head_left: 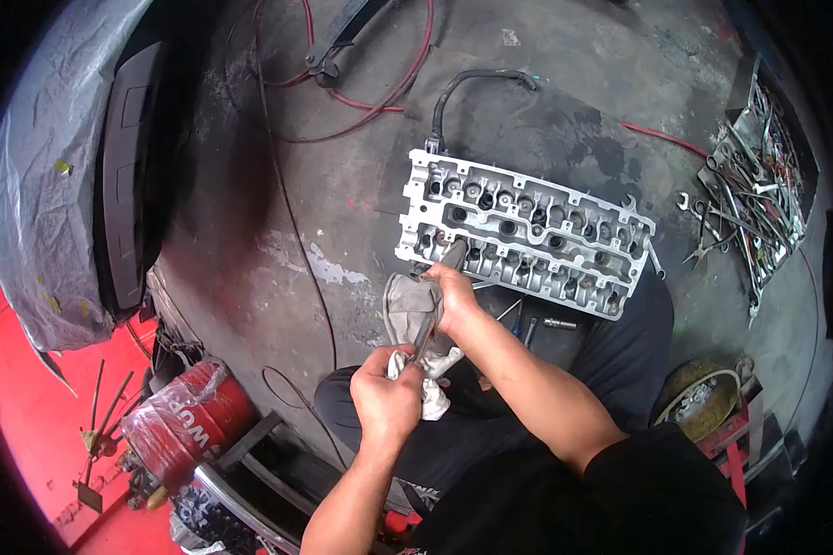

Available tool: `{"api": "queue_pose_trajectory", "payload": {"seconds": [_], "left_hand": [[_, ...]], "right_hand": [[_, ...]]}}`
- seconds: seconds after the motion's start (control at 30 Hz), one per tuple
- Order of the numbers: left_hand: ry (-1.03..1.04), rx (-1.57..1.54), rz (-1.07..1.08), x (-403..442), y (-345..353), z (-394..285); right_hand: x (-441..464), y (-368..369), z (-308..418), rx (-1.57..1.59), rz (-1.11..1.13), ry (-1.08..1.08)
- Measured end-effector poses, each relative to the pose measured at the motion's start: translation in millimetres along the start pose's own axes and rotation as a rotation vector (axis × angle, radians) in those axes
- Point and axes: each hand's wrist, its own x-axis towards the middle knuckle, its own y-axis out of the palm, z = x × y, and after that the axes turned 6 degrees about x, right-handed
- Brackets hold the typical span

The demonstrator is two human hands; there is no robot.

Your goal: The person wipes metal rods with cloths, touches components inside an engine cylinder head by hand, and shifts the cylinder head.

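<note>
A grey-and-white rag [411, 307] hangs between my hands, in front of the cylinder head [533, 231]. My right hand [453, 294] is closed around the rag's upper part, close to the cylinder head's near left corner. Lower and to the left, my left hand [389, 392] pinches the rag's lower, whiter part [435, 400]. A narrow dark strip [425, 339] runs between the two hands; whether it is a tool or a fold of cloth I cannot make out. The silver cylinder head lies with its rows of round bores facing up.
Wrenches and other tools [750, 190] fill and spill from a tray at the right. A black hose [472, 76] and red hose [407, 79] lie on the floor beyond. A socket [559, 324] rests by my leg. A red drum [190, 421] stands lower left, a bowl [703, 393] lower right.
</note>
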Motion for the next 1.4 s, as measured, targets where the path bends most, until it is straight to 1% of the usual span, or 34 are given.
{"api": "queue_pose_trajectory", "payload": {"seconds": [0.03, 0.1, 0.2, 0.27, 0.33, 0.4, 0.47, 0.6, 0.67, 0.7, 0.8, 0.87, 0.93, 0.97, 1.0, 1.07, 1.1, 1.2, 1.27, 1.33, 1.37, 1.4], "left_hand": [[-0.001, -0.002, -0.005, 0.7, -0.9, -1.7], [0.057, 0.111, -0.009, 3.7, -1.5, -5.5], [0.013, 0.083, 0.026, 1.5, -1.0, -27.0], [0.005, 0.147, 0.037, 3.6, 0.4, -34.1], [-0.010, 0.161, -0.003, 5.9, 2.3, -36.3], [-0.004, 0.214, -0.001, 8.6, 3.2, -41.7], [-0.031, 0.116, 0.027, 10.5, 4.2, -45.6], [-0.012, 0.213, 0.029, 10.2, 9.0, -44.5], [-0.122, 0.088, 0.048, 8.2, 12.4, -54.6], [-0.058, 0.150, 0.019, 10.3, 12.6, -46.4], [-0.129, 0.114, 0.017, 11.2, 11.7, -40.8], [-0.122, 0.067, 0.007, 12.2, 11.7, -37.7], [-0.190, 0.042, 0.013, 13.7, 9.5, -38.6], [-0.191, 0.020, 0.013, 15.6, 7.7, -35.5], [-0.200, 0.016, 0.010, 16.5, 6.7, -33.9], [-0.217, 0.009, 0.018, 16.2, 5.8, -31.4], [-0.167, 0.036, 0.012, 16.5, 7.4, -31.0], [-0.222, 0.042, 0.045, 17.5, 5.7, -38.0], [-0.228, 0.037, 0.047, 16.2, 6.6, -28.3], [-0.156, 0.051, 0.037, 17.3, 8.5, -32.7], [-0.223, 0.002, 0.042, 17.1, 8.0, -35.1], [-0.244, -0.005, 0.033, 17.2, 8.9, -32.7]], "right_hand": [[1.3, -0.2, -0.9, -0.004, 0.002, 0.003], [-1.3, 1.8, 1.1, 0.076, 0.010, 0.022], [-7.4, 7.2, 3.6, 0.094, 0.006, -0.015], [-9.4, 9.8, 5.5, 0.124, 0.013, -0.001], [-20.3, 19.9, 7.9, 0.088, -0.087, -0.041], [-17.9, 21.3, 10.6, 0.129, -0.083, -0.032], [-21.2, 22.3, 13.0, 0.146, -0.071, 0.008], [-26.6, 22.0, 18.4, 0.154, -0.084, 0.062], [-31.7, 22.8, 22.6, 0.111, -0.075, 0.078], [-40.1, 31.5, 23.8, 0.123, -0.101, 0.063], [-39.8, 32.9, 21.1, 0.081, -0.176, 0.004], [-43.7, 37.9, 23.6, 0.095, -0.192, 0.031], [-44.1, 37.5, 22.3, 0.065, -0.225, 0.011], [-37.3, 33.6, 19.4, 0.057, -0.270, 0.009], [-29.8, 26.8, 15.8, 0.051, -0.275, 0.015], [-20.8, 12.4, 8.6, 0.205, -0.193, 0.015], [-20.8, 11.4, 8.3, 0.258, -0.170, 0.017], [-39.9, 30.6, 18.9, 0.188, -0.229, 0.008], [-41.3, 29.0, 19.5, 0.135, -0.245, 0.013], [-42.6, 31.9, 22.8, 0.076, -0.255, 0.027], [-45.4, 35.3, 24.8, 0.111, -0.263, 0.026], [-47.7, 39.1, 27.7, 0.146, -0.269, 0.026]]}}
